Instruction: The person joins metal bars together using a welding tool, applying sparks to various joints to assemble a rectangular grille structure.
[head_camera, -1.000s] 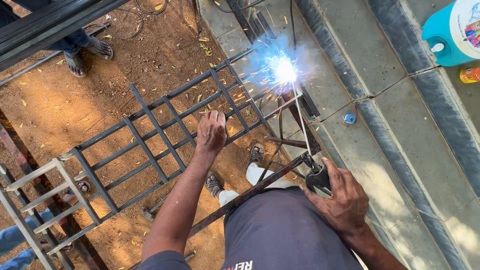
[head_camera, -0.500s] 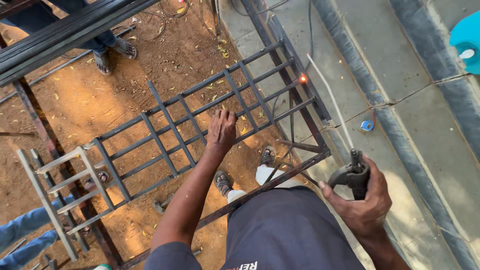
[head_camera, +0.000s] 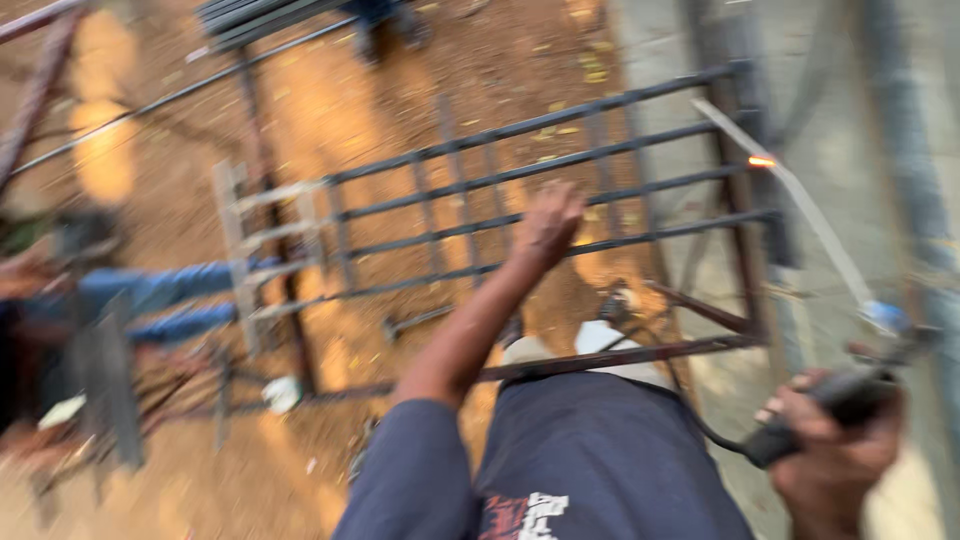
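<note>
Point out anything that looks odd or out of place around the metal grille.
One spot glows orange on the metal grille, near its right upright. The left hand rests on the bars well away from it; the right hand grips a dark welding holder. The picture is blurred, so finer faults cannot be judged.

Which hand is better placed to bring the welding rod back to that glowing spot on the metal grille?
Probably the right hand: it grips the electrode holder, off to the right of the glowing spot. The left hand rests on the grille bars, holding no tool.
</note>
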